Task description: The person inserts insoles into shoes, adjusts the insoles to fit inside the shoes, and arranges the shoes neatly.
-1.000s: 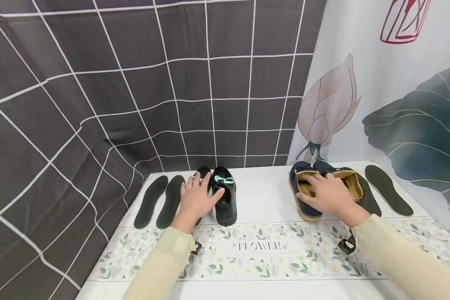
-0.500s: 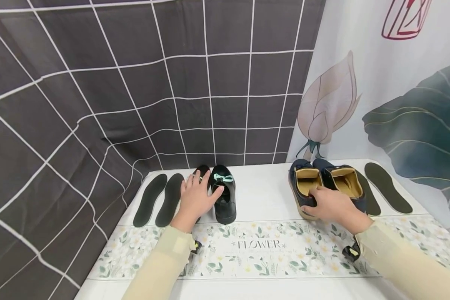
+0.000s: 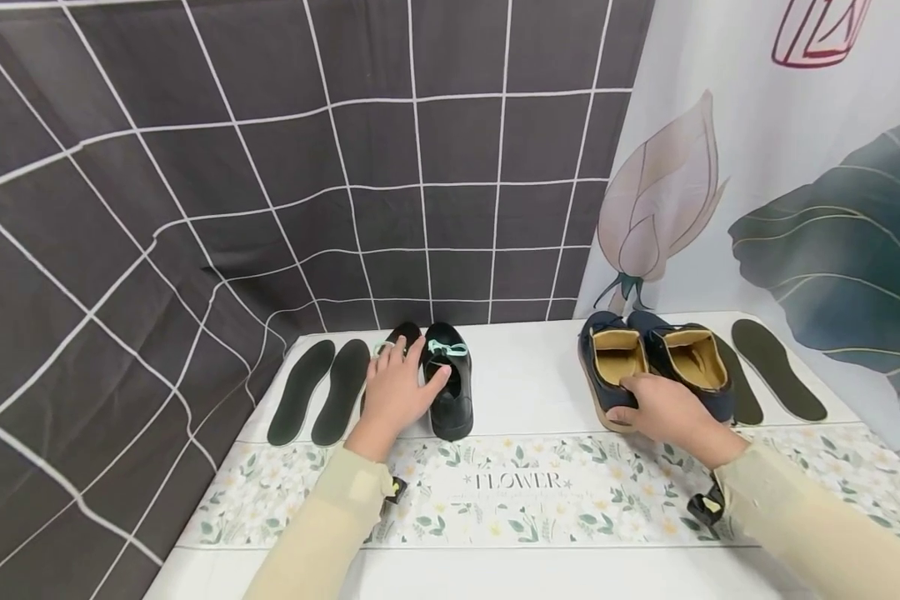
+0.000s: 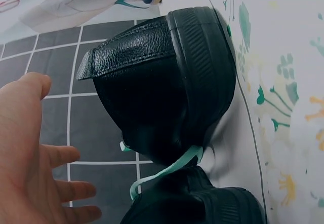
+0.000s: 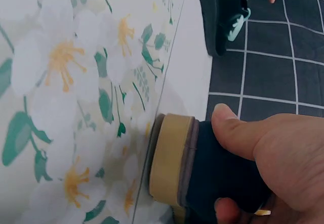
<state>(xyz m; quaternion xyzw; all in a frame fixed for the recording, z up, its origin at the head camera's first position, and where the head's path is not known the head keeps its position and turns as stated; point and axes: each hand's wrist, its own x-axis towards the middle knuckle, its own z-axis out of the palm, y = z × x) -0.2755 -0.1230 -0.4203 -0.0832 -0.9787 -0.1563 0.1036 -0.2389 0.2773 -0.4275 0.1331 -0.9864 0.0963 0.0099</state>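
Observation:
My right hand grips the heel of the left navy shoe, a tan-lined shoe with a pale sole, thumb on one side and fingers curled on the other. In the right wrist view its heel sits low between thumb and fingers. A second navy shoe stands close beside it. My left hand hovers over a pair of black shoes with mint laces, fingers spread. It hides most of the left black shoe; the right black shoe is in plain view. In the left wrist view that hand holds nothing.
Two dark insoles, one outer and one inner, lie left of the black shoes. Another insole lies at the far right, and one more is partly behind the navy shoe. A grid-patterned curtain hangs behind the white table.
My right hand has drawn back from the navy shoes' openings to the left one's heel and now grips it. The left hand has stayed nearly in place. The head view has tilted slightly.

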